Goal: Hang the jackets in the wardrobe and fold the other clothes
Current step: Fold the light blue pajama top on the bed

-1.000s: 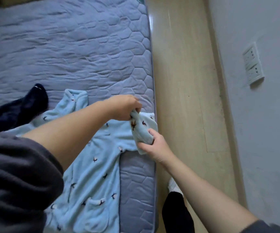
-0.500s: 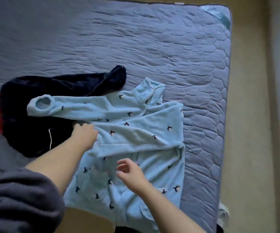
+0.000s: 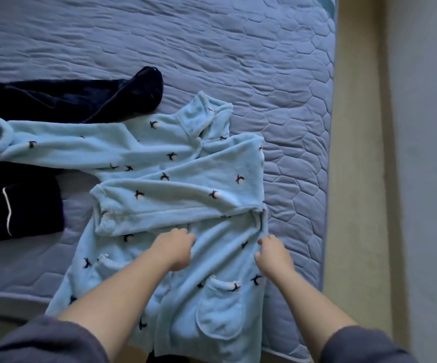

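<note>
1. Nearest, at 6 o'clock, the hem of the pale blue fleece top [image 3: 220, 310] hangs over the near edge of the bed [image 3: 277, 74]. The rest of it lies flat on the bed, with the collar toward 12 o'clock.
2. Both hands have shifted to its waist in the last half second. The left hand [image 3: 178, 247] has come in from the garment's 9 o'clock side. The right hand [image 3: 272, 254], which was hovering with spread fingers, now sits at the 3 o'clock edge. Each grip is narrow, with fingers curled down into the fleece; whether either one actually pinches cloth cannot be told.
3. Just beyond the knuckles, the folded sleeve [image 3: 175, 203] lies across the chest. A second ago both hands held its cuff at the bed's edge, so that first fold looks finished and let go.
4. Farther out, toward 9 o'clock, the outstretched sleeve [image 3: 55, 145] lies across the dark navy garment [image 3: 68, 100], which is unfolded.
5. By this reading the folding is at an early stage: the second sleeve has yet to come in, and the body has yet to be doubled over.
</note>
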`<move>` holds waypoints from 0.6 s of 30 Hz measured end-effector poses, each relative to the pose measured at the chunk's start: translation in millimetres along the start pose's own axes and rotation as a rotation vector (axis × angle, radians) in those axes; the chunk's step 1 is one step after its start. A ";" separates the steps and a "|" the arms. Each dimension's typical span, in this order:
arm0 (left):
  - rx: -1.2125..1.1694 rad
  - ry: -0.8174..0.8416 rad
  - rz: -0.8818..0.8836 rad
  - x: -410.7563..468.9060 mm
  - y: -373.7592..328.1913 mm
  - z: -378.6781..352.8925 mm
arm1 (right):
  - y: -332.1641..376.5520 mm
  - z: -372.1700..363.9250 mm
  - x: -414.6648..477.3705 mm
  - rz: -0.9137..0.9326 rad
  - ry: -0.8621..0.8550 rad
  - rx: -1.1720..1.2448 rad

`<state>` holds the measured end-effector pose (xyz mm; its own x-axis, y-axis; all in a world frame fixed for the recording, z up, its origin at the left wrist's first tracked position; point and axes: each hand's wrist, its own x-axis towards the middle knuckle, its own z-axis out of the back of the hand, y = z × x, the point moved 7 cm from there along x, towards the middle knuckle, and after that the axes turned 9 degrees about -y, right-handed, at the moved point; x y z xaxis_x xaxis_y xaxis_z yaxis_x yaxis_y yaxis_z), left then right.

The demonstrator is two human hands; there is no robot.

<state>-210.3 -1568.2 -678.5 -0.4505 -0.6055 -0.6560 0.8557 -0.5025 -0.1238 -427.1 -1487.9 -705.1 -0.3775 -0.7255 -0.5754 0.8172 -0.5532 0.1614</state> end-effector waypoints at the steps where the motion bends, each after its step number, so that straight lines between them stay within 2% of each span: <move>1: 0.001 -0.017 0.006 9.1 -6.4 -9.8 | 5.6 -4.9 11.7 0.113 -0.032 -0.106; 3: -0.012 -0.061 0.030 24.6 -16.8 -28.2 | 15.1 -18.0 31.5 0.279 -0.061 -0.223; 4: -0.031 -0.083 0.050 30.0 -20.5 -36.3 | 14.8 -23.1 40.4 0.295 -0.067 -0.243; 7: -0.116 -0.160 0.078 39.9 -23.8 -52.6 | -4.0 -24.9 66.5 0.147 -0.064 -0.157; 11: -0.291 -0.305 0.068 33.8 -0.5 -46.7 | -16.7 -22.7 67.2 -0.074 0.055 0.130; 15: -0.442 -0.414 0.161 4.6 63.2 -24.8 | 34.1 0.2 34.7 0.049 -0.154 -0.215; 18: -0.525 -0.466 0.281 -16.7 132.5 -7.2 | 103.9 2.1 14.2 0.188 -0.201 -0.229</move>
<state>-87.6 -1620.3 -689.3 -0.1588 -0.9243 -0.3470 0.9107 -0.0014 -0.4131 -348.5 -1556.5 -694.8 -0.2711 -0.8844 -0.3800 0.9482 -0.3133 0.0526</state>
